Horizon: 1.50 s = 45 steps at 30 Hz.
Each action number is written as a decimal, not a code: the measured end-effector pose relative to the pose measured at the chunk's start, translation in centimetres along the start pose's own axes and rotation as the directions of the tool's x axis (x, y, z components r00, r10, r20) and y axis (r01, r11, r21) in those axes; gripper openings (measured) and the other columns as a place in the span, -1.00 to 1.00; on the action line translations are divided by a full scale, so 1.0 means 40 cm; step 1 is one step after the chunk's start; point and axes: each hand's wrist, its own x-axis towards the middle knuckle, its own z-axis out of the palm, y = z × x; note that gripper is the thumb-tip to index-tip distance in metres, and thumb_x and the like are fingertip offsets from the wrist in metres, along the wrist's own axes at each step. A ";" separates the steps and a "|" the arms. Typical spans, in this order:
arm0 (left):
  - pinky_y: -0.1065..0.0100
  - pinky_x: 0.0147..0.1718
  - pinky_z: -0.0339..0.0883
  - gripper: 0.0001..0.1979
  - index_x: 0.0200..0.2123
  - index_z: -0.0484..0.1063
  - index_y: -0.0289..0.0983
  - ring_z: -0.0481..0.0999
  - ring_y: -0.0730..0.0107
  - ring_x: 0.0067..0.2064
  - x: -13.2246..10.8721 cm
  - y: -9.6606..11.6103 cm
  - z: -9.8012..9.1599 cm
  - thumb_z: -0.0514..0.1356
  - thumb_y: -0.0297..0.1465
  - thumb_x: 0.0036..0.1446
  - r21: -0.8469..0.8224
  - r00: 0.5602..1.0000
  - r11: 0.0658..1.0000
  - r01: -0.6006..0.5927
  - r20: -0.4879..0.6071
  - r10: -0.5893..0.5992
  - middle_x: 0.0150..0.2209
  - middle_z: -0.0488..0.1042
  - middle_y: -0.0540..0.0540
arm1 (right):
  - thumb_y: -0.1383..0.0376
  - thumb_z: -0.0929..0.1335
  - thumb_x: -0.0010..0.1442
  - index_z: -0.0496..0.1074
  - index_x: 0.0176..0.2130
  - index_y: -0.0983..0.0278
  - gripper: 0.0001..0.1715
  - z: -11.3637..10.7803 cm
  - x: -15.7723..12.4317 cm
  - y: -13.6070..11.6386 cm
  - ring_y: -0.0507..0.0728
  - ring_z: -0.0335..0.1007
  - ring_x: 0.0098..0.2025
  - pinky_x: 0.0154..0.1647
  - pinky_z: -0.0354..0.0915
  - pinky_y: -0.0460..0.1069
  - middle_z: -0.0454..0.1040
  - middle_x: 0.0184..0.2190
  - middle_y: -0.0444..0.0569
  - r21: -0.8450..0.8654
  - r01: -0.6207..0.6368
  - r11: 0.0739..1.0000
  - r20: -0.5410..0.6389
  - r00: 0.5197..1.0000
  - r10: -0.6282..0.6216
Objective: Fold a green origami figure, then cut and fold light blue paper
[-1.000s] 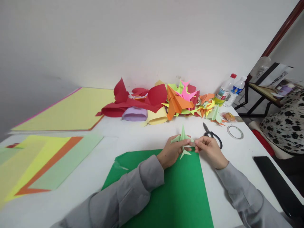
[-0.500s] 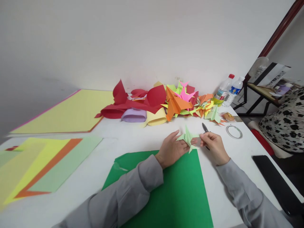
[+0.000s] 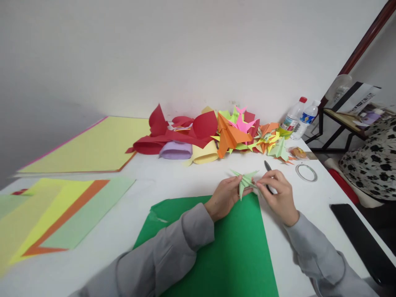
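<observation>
Both my hands hold a small pale green folded paper figure [image 3: 245, 180] with pointed tips, just above the far edge of a dark green paper sheet [image 3: 222, 247]. My left hand [image 3: 225, 197] pinches it from the left, fingers closed on its body. My right hand [image 3: 276, 194] pinches its right end with thumb and fingers pressed together. Black scissors [image 3: 268, 168] lie on the white table right behind my right hand, partly hidden by it.
A heap of folded and rolled coloured paper [image 3: 213, 134] lines the wall. Two water bottles [image 3: 298, 116] stand at the back right, a tape ring [image 3: 306, 172] near them. Flat coloured sheets [image 3: 62, 206] lie left, a black phone [image 3: 359, 235] right.
The folded figure has been turned in my hands; its points now spread sideways rather than up. My right hand has shifted slightly nearer and covers more of the scissors.
</observation>
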 end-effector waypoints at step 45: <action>0.23 -0.19 0.37 -0.92 -0.43 0.65 -0.14 0.56 0.18 -0.30 -0.008 0.006 -0.031 0.34 -0.41 -0.06 0.745 0.935 0.613 -0.262 0.040 0.351 -0.37 0.64 -0.09 | 0.41 0.29 0.31 0.50 -0.29 0.23 -0.80 0.000 -0.008 0.021 0.10 0.37 -0.23 0.04 0.08 0.11 0.58 -0.40 -0.12 -0.450 0.412 0.793 0.234 0.911 -0.341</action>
